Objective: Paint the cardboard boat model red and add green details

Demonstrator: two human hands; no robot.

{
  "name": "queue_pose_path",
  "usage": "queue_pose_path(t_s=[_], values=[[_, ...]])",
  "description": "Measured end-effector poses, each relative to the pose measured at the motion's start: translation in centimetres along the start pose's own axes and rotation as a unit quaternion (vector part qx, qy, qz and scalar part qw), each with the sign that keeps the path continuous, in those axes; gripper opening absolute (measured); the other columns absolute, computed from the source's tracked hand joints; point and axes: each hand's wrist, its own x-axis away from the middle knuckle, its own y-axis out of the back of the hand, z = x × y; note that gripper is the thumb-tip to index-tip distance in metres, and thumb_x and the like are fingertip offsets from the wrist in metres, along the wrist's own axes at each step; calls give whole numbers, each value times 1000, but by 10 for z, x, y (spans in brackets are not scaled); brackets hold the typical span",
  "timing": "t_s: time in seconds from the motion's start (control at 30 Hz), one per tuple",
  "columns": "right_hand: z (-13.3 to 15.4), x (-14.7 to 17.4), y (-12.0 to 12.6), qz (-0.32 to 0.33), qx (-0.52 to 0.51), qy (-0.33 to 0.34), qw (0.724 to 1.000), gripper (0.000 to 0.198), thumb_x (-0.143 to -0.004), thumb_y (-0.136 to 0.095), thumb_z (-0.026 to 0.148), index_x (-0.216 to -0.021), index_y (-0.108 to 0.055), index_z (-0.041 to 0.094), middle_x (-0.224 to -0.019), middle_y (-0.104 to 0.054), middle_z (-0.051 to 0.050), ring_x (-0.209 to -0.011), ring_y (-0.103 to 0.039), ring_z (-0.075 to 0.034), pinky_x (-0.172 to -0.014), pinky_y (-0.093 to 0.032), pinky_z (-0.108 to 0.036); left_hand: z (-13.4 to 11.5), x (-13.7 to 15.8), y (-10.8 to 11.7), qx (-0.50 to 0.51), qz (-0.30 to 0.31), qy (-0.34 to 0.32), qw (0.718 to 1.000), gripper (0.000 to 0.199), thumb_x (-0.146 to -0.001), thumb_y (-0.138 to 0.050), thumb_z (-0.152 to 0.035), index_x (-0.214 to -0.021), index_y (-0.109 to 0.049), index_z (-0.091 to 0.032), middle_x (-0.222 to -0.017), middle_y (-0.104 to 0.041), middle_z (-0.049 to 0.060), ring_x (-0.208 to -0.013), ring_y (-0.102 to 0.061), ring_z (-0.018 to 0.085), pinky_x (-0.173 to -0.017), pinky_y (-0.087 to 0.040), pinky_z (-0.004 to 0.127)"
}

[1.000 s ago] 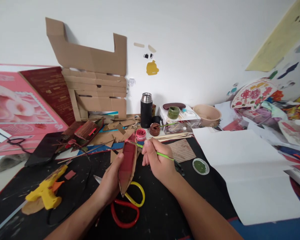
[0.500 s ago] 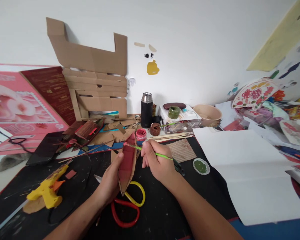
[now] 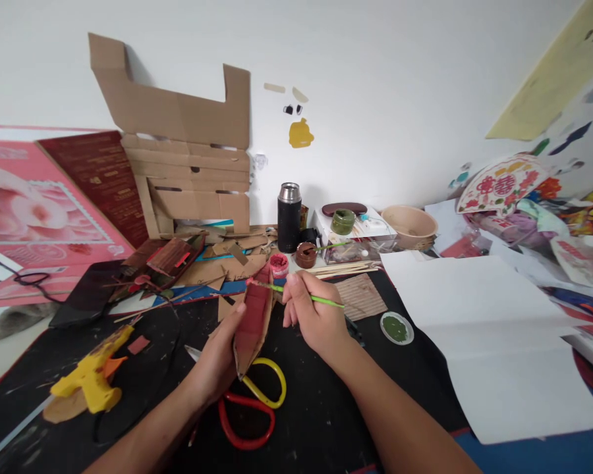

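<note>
My left hand [image 3: 223, 349] grips a small cardboard boat [image 3: 254, 322] by its left side, tilted with its inside toward me. That inside is painted dark red, with bare brown cardboard at the near tip. Pinched in my right hand [image 3: 315, 309] is a thin green paintbrush [image 3: 304, 296]. Its pinkish-red tip meets the boat's inner surface near the far end. Just beyond the boat stands an open jar of red paint [image 3: 279, 264]. Beside it is a brown paint jar [image 3: 306, 255] with another brush in it. Scissors [image 3: 247, 421] with red and yellow handles lie beneath my left hand.
A yellow glue gun [image 3: 91, 375] lies at left. Behind it sits a brown model boat [image 3: 170, 260] near cardboard scraps. A black thermos [image 3: 289, 220] stands at the back. To the right are a lid with green paint [image 3: 396, 328], white paper [image 3: 499, 329] and a beige bowl [image 3: 410, 224].
The brush tip has shifted slightly toward the far end of the boat, and my right hand has moved a little with it. My left hand still holds the boat, now tipped slightly differently.
</note>
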Motion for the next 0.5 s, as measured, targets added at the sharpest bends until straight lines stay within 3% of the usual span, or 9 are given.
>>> queue_pose_path(t_s=[0.13, 0.27, 0.37, 0.5], values=[[-2, -1, 1, -1, -5, -3, 1000, 52, -116, -48, 61, -82, -62, 24, -51, -54, 6, -43, -61, -12, -47, -47, -22, -2, 1, 1, -19, -1, -19, 1000, 73, -76, -95, -33, -144, -75, -19, -128, -85, 13, -117, -80, 36, -96, -64, 38], [-3, -3, 1, -25, -6, -1, 1000, 52, -116, -49, 61, -82, -62, 24, -51, -54, 7, -44, -61, -12, -47, -48, -22, -1, 1, 3, -31, -7, -12, 999, 70, -77, -93, -32, -143, -75, -19, -128, -85, 13, -115, -81, 36, -93, -65, 37], [-1, -3, 2, -37, -17, 6, 999, 52, -115, -49, 61, -82, -61, 24, -50, -52, 7, -43, -61, -12, -47, -48, -22, 0, 0, 5, -34, -4, -7, 999, 66, -80, -91, -32, -143, -76, -20, -124, -86, 13, -109, -82, 35, -85, -66, 34], [2, -1, 1, -4, -24, 2, 1000, 53, -115, -49, 62, -81, -62, 24, -51, -52, 7, -43, -61, -12, -46, -46, -21, 0, -1, 5, -20, -7, -3, 1000, 71, -81, -90, -32, -148, -73, -19, -112, -88, 14, -96, -84, 33, -68, -64, 30]])
